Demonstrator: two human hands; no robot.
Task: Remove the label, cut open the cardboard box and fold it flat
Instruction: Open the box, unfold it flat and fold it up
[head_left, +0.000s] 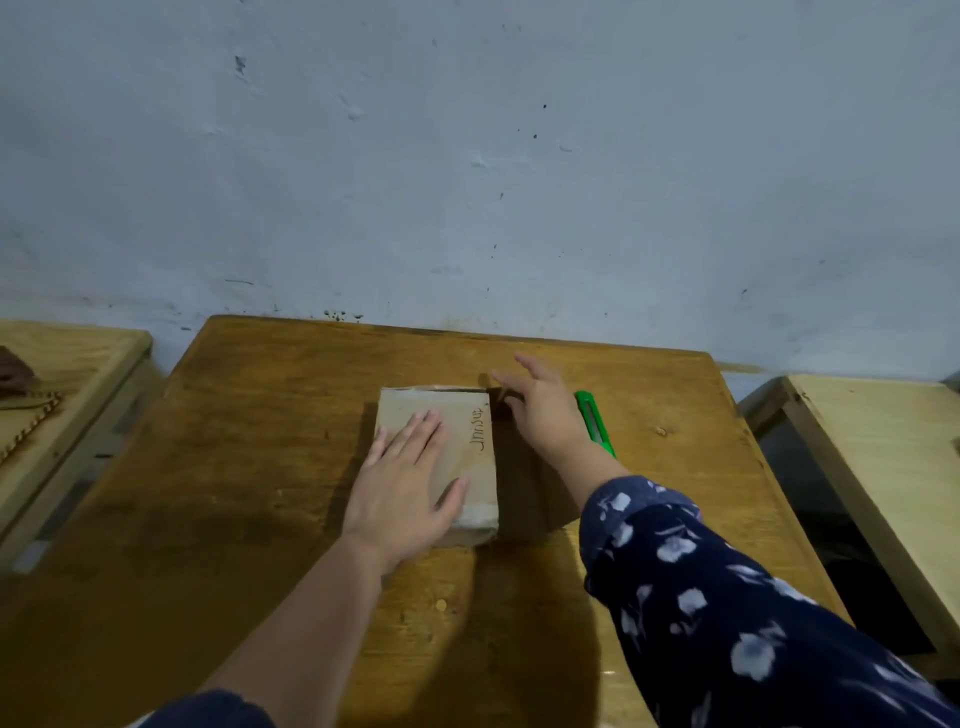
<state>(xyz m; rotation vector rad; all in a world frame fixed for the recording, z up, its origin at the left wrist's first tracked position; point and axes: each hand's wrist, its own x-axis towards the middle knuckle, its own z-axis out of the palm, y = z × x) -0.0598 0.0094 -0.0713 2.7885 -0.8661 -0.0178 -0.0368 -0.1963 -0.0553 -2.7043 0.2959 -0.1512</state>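
Box (457, 447) mid-table (260, 467), my left hand (402, 486) flat on top, fingers straight. Right hand (540, 410) open, empty, beside green cutter (597, 423). Label unclear. I'd keep box pinned, grab cutter by handle.

green utility knife (595, 423): lower end hidden behind the right forearm
brown cardboard box (435, 457): top partly covered by the flat left hand (402, 486)
handwriting: unreadable

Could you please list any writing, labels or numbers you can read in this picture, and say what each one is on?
"Jnnsue" or similar, handwritten in dark pen along the right side of the cardboard box top; the letters are unclear, so this reading is uncertain.
Green utility knife: no readable text.
Nothing else legible.
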